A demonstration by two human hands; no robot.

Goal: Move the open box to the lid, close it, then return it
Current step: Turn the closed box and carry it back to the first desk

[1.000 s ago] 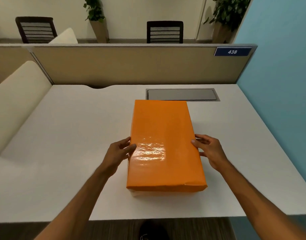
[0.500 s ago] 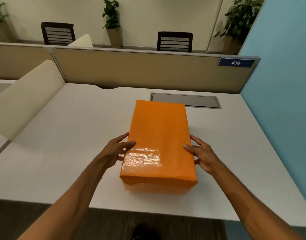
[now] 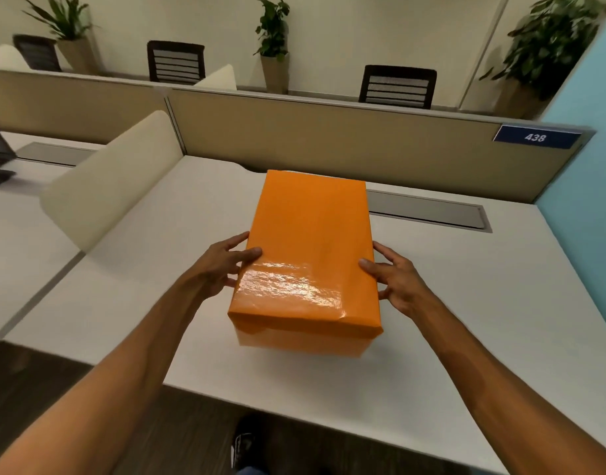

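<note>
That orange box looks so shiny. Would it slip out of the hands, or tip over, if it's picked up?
The orange box has a glossy wrap that catches the light, so it may be slippery. The left hand and right hand press opposite long sides, which should help. It is broad, flat and straight-edged, so it probably stays stiff and is unlikely to tip or roll.

I see the orange box (image 3: pixel 308 255) with its lid on, held between both hands over the white bench (image 3: pixel 466 320). My left hand (image 3: pixel 222 269) presses its left side, thumb on the top; my right hand (image 3: pixel 396 281) presses the right side likewise. Behind the box lie a grey cable hatch (image 3: pixel 428 210), a tan divider (image 3: pixel 329 135) and a blue sign (image 3: pixel 536 137) reading 438.
</note>
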